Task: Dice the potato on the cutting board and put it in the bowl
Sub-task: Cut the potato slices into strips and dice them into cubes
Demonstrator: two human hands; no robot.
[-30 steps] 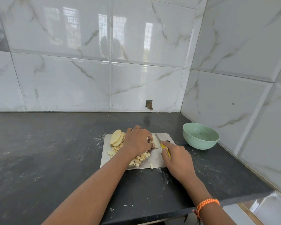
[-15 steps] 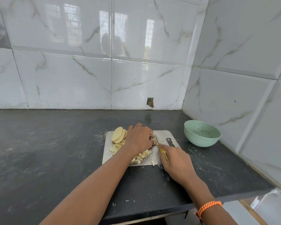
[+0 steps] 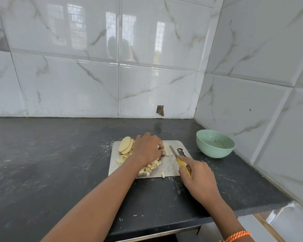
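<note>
The person's left hand (image 3: 148,149) is curled down over potato strips (image 3: 166,148) near the far edge of the steel cutting board (image 3: 168,167), fingertips holding them in place. The right hand (image 3: 198,177) grips the yellow handle of a small knife (image 3: 177,157), forefinger stretched along its top, with the blade lying just right of the strips and pointing toward the back wall. At the board's far left corner a stack of round potato slices (image 3: 126,144) leans against the left hand. Diced potato (image 3: 150,167) is heaped along the board's left side and under the left wrist, and one cube (image 3: 163,174) sits at the board's near edge. The board lies toward the right end of the dark bench (image 3: 42,163). A pale green bowl (image 3: 215,143) stands near the bench's right edge, just beyond the board's far right corner and apart from it, with only a few specks inside. An orange braided band (image 3: 238,236) circles the right wrist.
</note>
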